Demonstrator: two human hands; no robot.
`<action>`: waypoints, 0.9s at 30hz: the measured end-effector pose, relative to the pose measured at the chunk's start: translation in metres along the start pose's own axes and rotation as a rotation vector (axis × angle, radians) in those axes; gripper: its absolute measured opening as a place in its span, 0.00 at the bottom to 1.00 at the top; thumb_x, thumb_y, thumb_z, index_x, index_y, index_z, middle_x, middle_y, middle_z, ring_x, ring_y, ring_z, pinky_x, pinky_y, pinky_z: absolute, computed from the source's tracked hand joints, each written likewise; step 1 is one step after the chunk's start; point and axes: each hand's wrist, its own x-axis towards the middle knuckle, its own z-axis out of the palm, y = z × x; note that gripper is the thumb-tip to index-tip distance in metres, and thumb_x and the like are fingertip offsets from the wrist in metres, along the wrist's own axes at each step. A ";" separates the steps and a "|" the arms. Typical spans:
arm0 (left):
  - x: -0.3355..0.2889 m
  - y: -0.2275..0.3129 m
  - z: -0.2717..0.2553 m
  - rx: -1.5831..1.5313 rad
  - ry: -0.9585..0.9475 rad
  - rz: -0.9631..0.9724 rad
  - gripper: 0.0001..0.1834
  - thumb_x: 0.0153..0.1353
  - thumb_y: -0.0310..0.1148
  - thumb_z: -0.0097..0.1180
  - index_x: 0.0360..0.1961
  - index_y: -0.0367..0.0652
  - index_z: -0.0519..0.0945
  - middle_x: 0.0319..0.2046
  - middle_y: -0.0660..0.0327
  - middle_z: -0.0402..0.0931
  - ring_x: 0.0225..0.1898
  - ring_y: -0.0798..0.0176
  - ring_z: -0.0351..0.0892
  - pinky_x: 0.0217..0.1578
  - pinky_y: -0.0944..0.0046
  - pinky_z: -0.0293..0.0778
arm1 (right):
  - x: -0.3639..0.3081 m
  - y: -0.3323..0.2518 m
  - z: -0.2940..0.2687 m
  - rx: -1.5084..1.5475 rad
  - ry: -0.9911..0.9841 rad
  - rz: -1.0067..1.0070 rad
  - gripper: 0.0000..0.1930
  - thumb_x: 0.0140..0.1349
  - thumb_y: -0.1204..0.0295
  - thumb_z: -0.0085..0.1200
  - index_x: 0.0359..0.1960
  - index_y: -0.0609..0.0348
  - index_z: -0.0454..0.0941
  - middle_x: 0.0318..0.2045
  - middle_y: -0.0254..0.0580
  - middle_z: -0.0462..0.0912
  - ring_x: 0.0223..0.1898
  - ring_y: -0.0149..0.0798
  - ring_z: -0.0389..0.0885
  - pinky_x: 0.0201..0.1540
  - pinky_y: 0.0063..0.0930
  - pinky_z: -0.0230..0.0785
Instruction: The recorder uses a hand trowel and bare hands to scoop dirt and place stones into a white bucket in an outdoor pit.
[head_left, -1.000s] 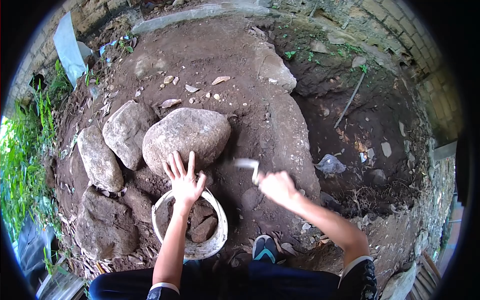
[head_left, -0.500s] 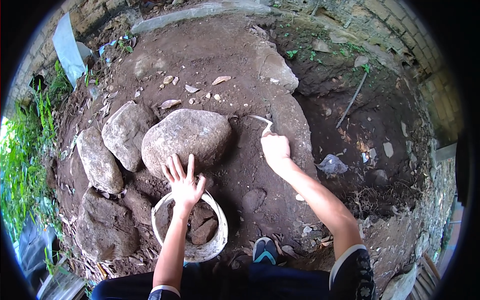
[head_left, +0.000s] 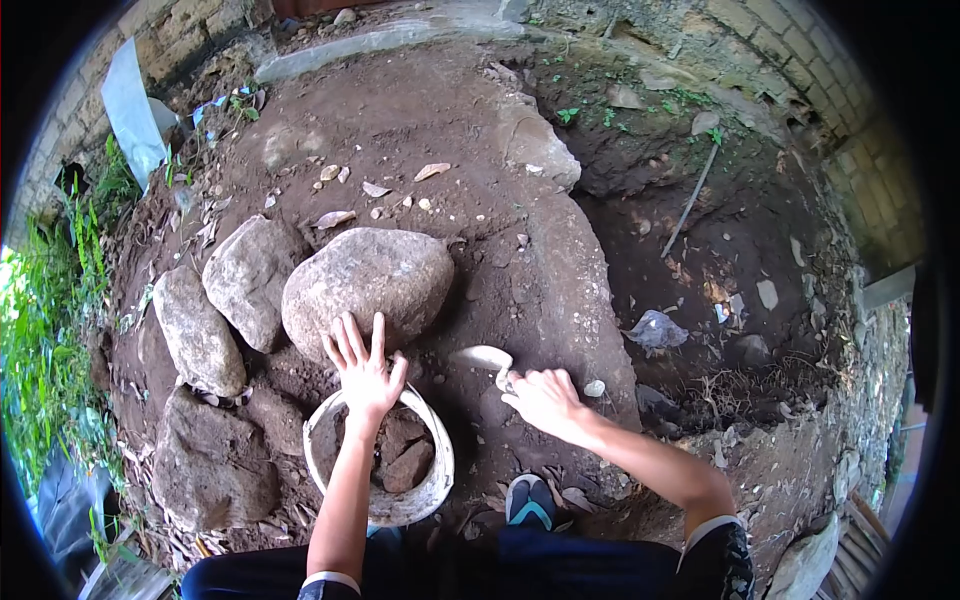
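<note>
My left hand [head_left: 368,380] is open with its fingers spread. The fingertips rest against the near side of a large rounded stone [head_left: 370,275], while the palm is over the far rim of a white bucket [head_left: 438,480]. Brown lumps of stone or earth [head_left: 408,466] lie inside that bucket. Closed around a handle, my right hand [head_left: 548,402] grips a trowel [head_left: 482,356] with a pale blade and a bent neck. The blade points left, low over the dark soil between the large stone and the concrete strip; whether it touches the soil I cannot tell.
More big stones, one upright [head_left: 253,285], one long [head_left: 198,330] and one broad [head_left: 213,462], lie to the left. A rough concrete strip [head_left: 575,290] borders a lower dirt pit on the right, where a thin stick [head_left: 690,200] leans. My sandalled foot [head_left: 530,502] is near the bucket.
My right hand has brought the trowel nearer to me, from beside the large stone's right end to just right of the bucket. My left hand has stayed at the stone.
</note>
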 end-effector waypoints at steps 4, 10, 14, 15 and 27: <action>-0.002 -0.005 0.000 0.010 -0.007 -0.006 0.41 0.59 0.49 0.54 0.74 0.51 0.62 0.75 0.34 0.42 0.77 0.32 0.35 0.73 0.31 0.31 | 0.026 0.008 -0.058 0.150 -0.043 0.370 0.16 0.75 0.72 0.40 0.41 0.76 0.78 0.19 0.52 0.82 0.14 0.41 0.81 0.12 0.31 0.74; 0.000 -0.003 0.002 0.010 -0.003 -0.006 0.41 0.59 0.49 0.55 0.74 0.53 0.62 0.75 0.34 0.43 0.76 0.32 0.37 0.73 0.31 0.32 | 0.082 0.036 -0.046 -0.209 -0.040 0.501 0.07 0.60 0.76 0.54 0.31 0.64 0.85 0.23 0.44 0.85 0.30 0.43 0.88 0.26 0.39 0.80; 0.000 -0.006 0.002 0.060 -0.001 0.039 0.44 0.58 0.49 0.56 0.74 0.46 0.59 0.75 0.32 0.38 0.77 0.30 0.31 0.72 0.31 0.28 | 0.100 0.033 -0.027 -0.643 0.006 0.346 0.05 0.54 0.73 0.59 0.25 0.50 0.86 0.24 0.33 0.85 0.28 0.31 0.86 0.23 0.28 0.73; -0.001 -0.011 0.001 0.069 -0.006 0.037 0.44 0.58 0.49 0.56 0.74 0.46 0.59 0.75 0.32 0.38 0.77 0.30 0.31 0.72 0.31 0.28 | 0.103 0.038 -0.034 -0.673 0.006 0.322 0.05 0.53 0.73 0.59 0.24 0.48 0.86 0.24 0.32 0.85 0.27 0.30 0.85 0.23 0.27 0.72; -0.001 -0.003 -0.001 -0.014 -0.009 -0.005 0.42 0.59 0.51 0.56 0.74 0.54 0.62 0.75 0.36 0.44 0.76 0.34 0.39 0.73 0.31 0.32 | 0.044 0.052 -0.046 -0.648 -0.086 0.078 0.09 0.57 0.74 0.56 0.36 0.63 0.86 0.27 0.40 0.87 0.30 0.34 0.87 0.28 0.27 0.76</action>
